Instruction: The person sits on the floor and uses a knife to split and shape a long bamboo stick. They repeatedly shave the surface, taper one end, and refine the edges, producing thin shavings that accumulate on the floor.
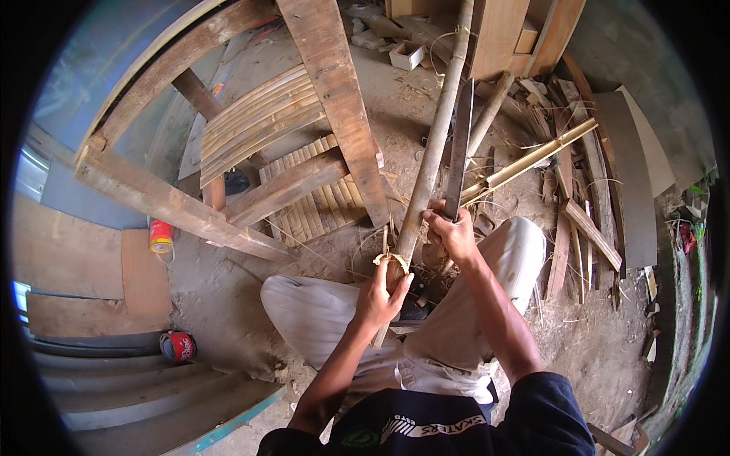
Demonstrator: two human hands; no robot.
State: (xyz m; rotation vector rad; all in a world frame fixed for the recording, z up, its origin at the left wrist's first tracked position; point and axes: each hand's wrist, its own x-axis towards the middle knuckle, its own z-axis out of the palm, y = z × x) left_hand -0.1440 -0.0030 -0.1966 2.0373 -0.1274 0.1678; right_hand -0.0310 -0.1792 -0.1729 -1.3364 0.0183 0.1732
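Note:
A long bamboo pole point(435, 144) slants away from my lap toward the top of the view. Near its lower end my left hand point(378, 298) is closed around it, with a pale curled shaving point(397, 261) at the fingers. My right hand point(454, 237) grips a machete point(459, 148), its long dark blade pointing away from me beside the pole's right side. The machete's handle is mostly hidden by my fingers. Right of the blade lie a split bamboo length point(528, 161) and another bamboo pole point(490, 114).
On the left stands a wooden frame point(334, 83) with bamboo-slat panels point(262, 121) behind it. Scrap boards point(593, 235) are piled on the right. Two red cans point(179, 346) point(160, 236) are at the left, near corrugated sheeting point(137, 387). Shavings litter the floor.

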